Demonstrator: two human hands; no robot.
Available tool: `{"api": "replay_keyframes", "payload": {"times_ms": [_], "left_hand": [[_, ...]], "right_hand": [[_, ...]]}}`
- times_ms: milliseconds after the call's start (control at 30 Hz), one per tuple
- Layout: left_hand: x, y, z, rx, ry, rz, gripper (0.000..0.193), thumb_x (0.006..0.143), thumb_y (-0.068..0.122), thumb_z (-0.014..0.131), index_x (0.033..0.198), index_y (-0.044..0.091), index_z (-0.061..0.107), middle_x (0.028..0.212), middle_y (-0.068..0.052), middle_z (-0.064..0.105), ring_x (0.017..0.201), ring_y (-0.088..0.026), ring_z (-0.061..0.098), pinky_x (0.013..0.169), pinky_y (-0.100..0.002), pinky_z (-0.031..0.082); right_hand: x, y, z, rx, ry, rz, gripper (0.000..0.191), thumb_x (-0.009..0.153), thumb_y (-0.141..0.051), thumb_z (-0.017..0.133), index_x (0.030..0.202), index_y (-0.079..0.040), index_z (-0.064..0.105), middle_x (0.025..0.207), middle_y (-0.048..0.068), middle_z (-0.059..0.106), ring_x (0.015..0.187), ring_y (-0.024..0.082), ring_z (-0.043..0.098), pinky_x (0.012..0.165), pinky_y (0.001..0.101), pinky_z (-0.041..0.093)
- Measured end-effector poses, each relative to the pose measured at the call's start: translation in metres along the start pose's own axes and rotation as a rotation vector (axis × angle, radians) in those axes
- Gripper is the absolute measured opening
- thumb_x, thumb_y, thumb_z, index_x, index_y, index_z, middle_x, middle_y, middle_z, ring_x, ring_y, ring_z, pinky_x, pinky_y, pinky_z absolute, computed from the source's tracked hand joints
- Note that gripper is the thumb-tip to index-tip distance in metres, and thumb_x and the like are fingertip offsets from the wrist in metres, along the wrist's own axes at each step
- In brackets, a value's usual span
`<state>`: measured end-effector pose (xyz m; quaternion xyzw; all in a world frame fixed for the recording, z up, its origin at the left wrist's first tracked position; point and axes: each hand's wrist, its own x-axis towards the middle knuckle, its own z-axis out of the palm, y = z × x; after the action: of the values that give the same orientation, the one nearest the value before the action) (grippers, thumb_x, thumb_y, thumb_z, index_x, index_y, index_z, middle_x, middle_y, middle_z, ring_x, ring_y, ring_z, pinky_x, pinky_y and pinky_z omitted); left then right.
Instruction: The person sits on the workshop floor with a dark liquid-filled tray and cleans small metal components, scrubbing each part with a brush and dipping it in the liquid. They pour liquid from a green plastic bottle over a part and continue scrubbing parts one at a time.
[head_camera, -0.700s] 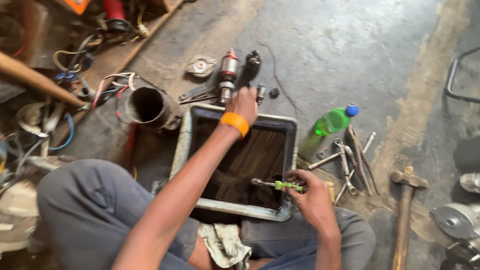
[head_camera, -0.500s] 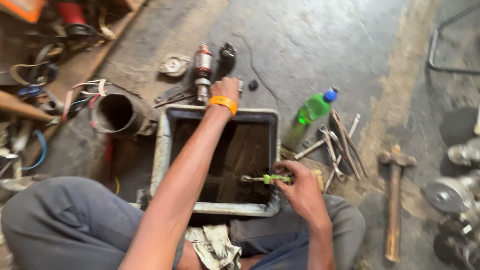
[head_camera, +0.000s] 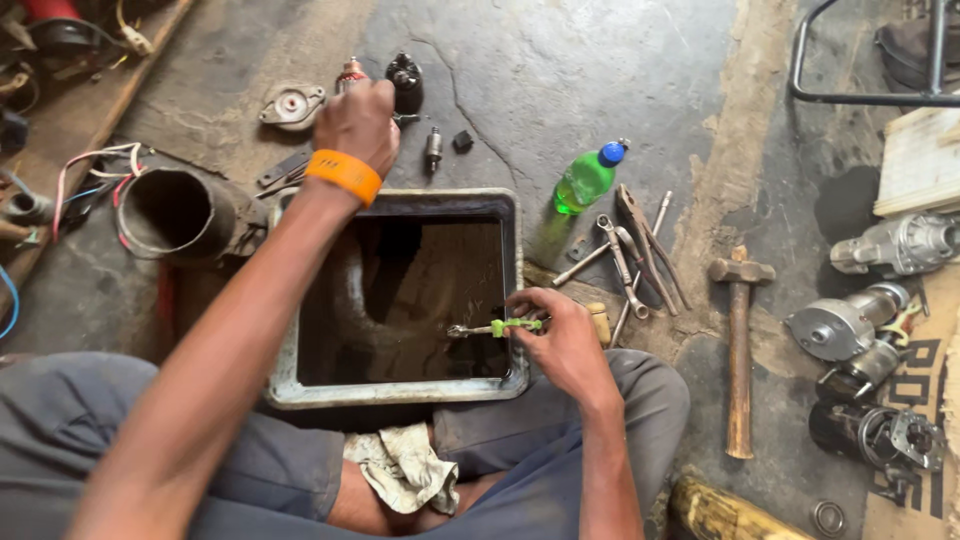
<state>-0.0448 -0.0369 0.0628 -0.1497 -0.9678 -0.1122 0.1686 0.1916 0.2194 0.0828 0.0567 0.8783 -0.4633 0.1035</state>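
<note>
A person sits on a stained concrete floor (head_camera: 560, 70) with a rectangular metal tray (head_camera: 400, 395) of dark liquid between the knees. The right hand (head_camera: 560, 335) closes its fingers around the green-wrapped end of a small spanner (head_camera: 495, 328), held above the tray's right side. The spanner lies almost level, its long axis running left to right across the view, and its bare ring end points left toward the middle of the tray.

The left hand (head_camera: 358, 125), with an orange wristband (head_camera: 343, 175) on the wrist, stretches past the tray's far rim and is curled over a small red-tipped part (head_camera: 350, 72) on the floor; whether the fingers grip it cannot be told.

A green plastic bottle (head_camera: 585, 180) with a blue cap lies beyond the tray's far right corner, just beside a scatter of spanners and pliers (head_camera: 630, 255). A hammer (head_camera: 740, 340) lies further right. A dark pipe section (head_camera: 185, 212) sits left of the tray, and a dirty rag (head_camera: 405, 468) rests on the lap.
</note>
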Motion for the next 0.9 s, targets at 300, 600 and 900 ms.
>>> {"api": "replay_keyframes", "payload": {"times_ms": [300, 600, 900], "left_hand": [[-0.133, -0.002, -0.061, -0.27, -0.431, -0.196, 0.014, 0.089, 0.024, 0.073, 0.092, 0.012, 0.079, 0.089, -0.017, 0.074, 0.084, -0.037, 0.073, 0.079, -0.048, 0.058], [-0.161, 0.022, -0.003, -0.355, -0.415, -0.132, 0.04, 0.088, 0.025, 0.073, 0.125, 0.011, 0.061, 0.111, -0.019, 0.068, 0.098, -0.045, 0.067, 0.081, -0.055, 0.055], [-0.183, 0.04, 0.027, -0.159, -0.478, -0.159, 0.024, 0.086, 0.011, 0.071, 0.108, 0.008, 0.06, 0.107, -0.018, 0.066, 0.095, -0.041, 0.07, 0.079, -0.052, 0.058]], "right_hand": [[-0.001, 0.001, -0.007, -0.066, -0.054, 0.036, 0.036, 0.076, -0.009, 0.08, 0.112, -0.01, 0.076, 0.093, 0.005, 0.077, 0.077, 0.021, 0.069, 0.071, 0.0331, 0.055], [0.003, 0.013, -0.006, -0.059, -0.072, -0.069, 0.037, 0.076, -0.007, 0.081, 0.112, -0.005, 0.073, 0.093, 0.007, 0.077, 0.084, 0.018, 0.072, 0.077, 0.0332, 0.056], [0.005, 0.004, 0.009, -0.209, -0.084, -0.101, 0.035, 0.076, -0.012, 0.081, 0.11, -0.006, 0.076, 0.095, 0.012, 0.078, 0.088, 0.024, 0.076, 0.08, 0.0362, 0.056]]}}
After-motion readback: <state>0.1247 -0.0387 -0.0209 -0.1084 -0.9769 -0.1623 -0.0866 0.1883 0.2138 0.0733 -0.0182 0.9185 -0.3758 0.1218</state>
